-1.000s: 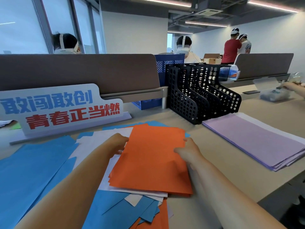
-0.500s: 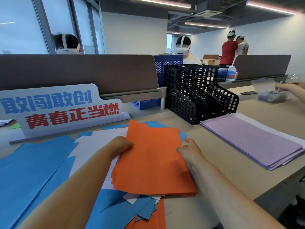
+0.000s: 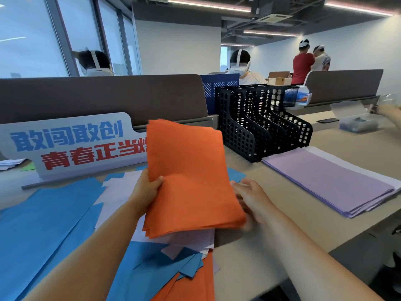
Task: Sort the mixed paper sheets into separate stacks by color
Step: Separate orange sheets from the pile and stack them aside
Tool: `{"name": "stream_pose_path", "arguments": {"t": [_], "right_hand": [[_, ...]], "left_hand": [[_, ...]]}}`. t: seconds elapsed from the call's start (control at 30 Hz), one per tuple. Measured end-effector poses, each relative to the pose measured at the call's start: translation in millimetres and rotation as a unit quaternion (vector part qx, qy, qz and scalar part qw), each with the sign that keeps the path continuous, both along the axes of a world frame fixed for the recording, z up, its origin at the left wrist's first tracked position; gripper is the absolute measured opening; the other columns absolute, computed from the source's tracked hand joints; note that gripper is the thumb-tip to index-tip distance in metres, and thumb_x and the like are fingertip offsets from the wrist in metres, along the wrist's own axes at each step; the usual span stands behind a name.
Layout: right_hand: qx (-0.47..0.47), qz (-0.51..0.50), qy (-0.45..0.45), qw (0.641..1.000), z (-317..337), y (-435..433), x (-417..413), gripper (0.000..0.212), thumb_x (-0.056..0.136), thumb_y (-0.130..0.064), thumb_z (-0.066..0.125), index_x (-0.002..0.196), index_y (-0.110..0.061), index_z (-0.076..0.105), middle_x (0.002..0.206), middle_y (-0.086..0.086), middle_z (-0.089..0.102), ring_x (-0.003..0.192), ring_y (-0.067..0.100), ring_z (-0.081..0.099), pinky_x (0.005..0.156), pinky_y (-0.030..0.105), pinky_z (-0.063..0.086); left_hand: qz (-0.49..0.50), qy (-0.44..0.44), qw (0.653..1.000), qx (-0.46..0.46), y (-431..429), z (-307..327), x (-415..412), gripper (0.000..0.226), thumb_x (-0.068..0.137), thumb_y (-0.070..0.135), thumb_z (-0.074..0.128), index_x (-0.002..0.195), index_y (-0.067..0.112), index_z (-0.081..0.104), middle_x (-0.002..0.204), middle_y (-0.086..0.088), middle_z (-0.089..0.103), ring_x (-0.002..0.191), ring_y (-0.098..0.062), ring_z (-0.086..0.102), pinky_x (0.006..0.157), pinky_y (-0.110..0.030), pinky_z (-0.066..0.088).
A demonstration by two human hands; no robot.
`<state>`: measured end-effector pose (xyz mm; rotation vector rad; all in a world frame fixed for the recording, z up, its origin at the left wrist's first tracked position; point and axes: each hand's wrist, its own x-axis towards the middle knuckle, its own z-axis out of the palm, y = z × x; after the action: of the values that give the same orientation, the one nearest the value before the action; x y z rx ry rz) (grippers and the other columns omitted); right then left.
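Two hands (image 3: pixel 147 187) (image 3: pixel 253 198), one orange bundle (image 3: pixel 188 170), one purple stack (image 3: pixel 329 181), one black rack (image 3: pixel 245 135).

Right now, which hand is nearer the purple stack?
Right. The right hand is between the orange sheets and the purple stack; the left hand grips the sheets' left edge.

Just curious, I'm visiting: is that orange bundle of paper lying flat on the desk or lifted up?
Lifted and tilted. The left hand grips the orange bundle by its left edge; its far end overlaps the sign.

Windows (image 3: pixel 32 35) lined one wall; ceiling light strips (image 3: pixel 208 6) glowed; brown divider panel (image 3: pixel 104 96) backed the tan counter (image 3: pixel 308 218).
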<state>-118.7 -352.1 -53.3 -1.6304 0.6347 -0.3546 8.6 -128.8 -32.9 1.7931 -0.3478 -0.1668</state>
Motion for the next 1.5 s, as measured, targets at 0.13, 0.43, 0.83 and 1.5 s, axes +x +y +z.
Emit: {"name": "stream_pose_path", "arguments": {"t": [0.13,0.43,0.83,1.5], "right_hand": [[0.116,0.107,-0.021,0.987,7.7,5.0,-5.8,0.025,0.092,-0.021,0.058,0.115,-0.013,0.051,0.094,0.003,0.064,0.074,0.016,0.062,0.06,0.03,0.055],[0.037,0.029,0.019,0.999,-1.9,-6.6,-29.6,0.023,0.089,0.001,0.055,0.111,-0.005,0.057,0.085,0.007,0.06,0.064,0.014,0.055,0.041,0.017,0.044],[0.312,-0.279,-0.223,0.88,6.4,-65.8,-88.8,0.017,0.086,-0.012,0.066,0.102,-0.014,0.063,0.098,0.008,0.066,0.082,0.024,0.064,0.068,0.034,0.052],[0.125,-0.385,-0.116,0.907,-10.2,-183.1,-129.4,0.024,0.092,-0.002,0.051,0.116,-0.005,0.053,0.104,0.009,0.056,0.092,0.024,0.055,0.081,0.036,0.046]], "left_hand": [[0.044,0.084,0.991,-0.093,-2.7,-8.3,2.9,0.041,0.094,0.012,0.049,0.134,0.012,0.039,0.125,-0.011,0.056,0.109,-0.033,0.057,0.094,-0.052,0.046],[0.059,0.064,0.995,0.045,-25.2,-14.3,-22.4,0.02,0.081,0.003,0.045,0.099,0.006,0.051,0.092,-0.016,0.059,0.081,-0.032,0.057,0.07,-0.043,0.05],[0.022,-0.046,0.989,-0.142,-180.5,-8.4,-116.0,0.047,0.096,0.009,0.044,0.139,0.007,0.026,0.137,-0.009,0.046,0.121,-0.025,0.048,0.095,-0.026,0.036],[-0.065,0.099,0.991,-0.06,-289.3,-20.6,-121.5,0.066,0.087,0.001,0.044,0.146,0.019,0.022,0.128,-0.022,0.053,0.104,-0.038,0.058,0.081,-0.042,0.05]]}}
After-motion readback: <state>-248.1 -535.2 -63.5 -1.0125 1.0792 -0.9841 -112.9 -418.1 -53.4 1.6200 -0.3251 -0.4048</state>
